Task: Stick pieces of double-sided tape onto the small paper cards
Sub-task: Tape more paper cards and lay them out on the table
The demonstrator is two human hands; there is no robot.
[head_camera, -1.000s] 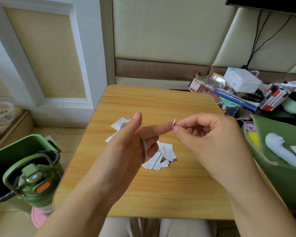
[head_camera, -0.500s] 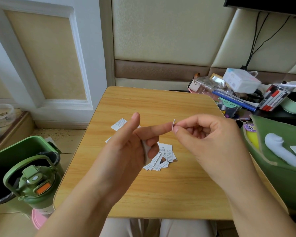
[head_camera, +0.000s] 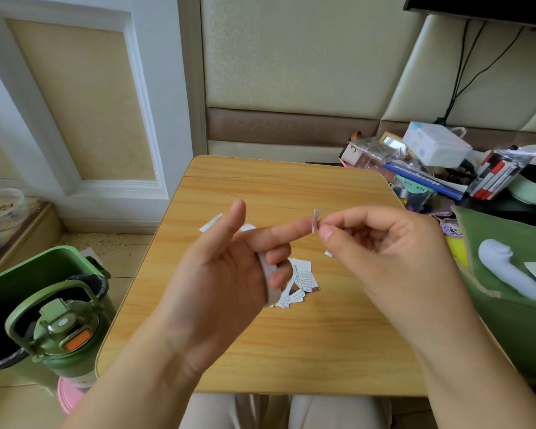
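White tape piece [head_camera: 315, 220]: centre frame, slightly right, above table; stuck on tip of left index finger, edge pinched by right hand
Left hand [head_camera: 226, 274]: index finger straight, pointing right; lower fingers curled round tape roll [head_camera: 268, 281]; thumb up and free
Right hand [head_camera: 381, 252]: thumb and forefinger closed on tape piece, other fingers loosely curled, holding nothing else
Tape axis: long axis near upright, top end tilted a touch right; seen almost edge-on, broad faces turned left and right
Cards pile [head_camera: 297, 281]: lower centre, on wooden table [head_camera: 291, 351], partly hidden behind left fingers; overlapping, printed sides showing
Loose card [head_camera: 211, 222]: left of centre, behind left thumb, apart from pile
Small scrap [head_camera: 328, 253]: on table under right hand, liner or card, cannot tell
Step, judged: getting piece free of fingertip, ready for a card
Doing it well: pinch by very edge only, peel slowly off fingertip, avoid folding onto itself, lay flat on one card, press along length
Risk, judged: sticking to both hands at once
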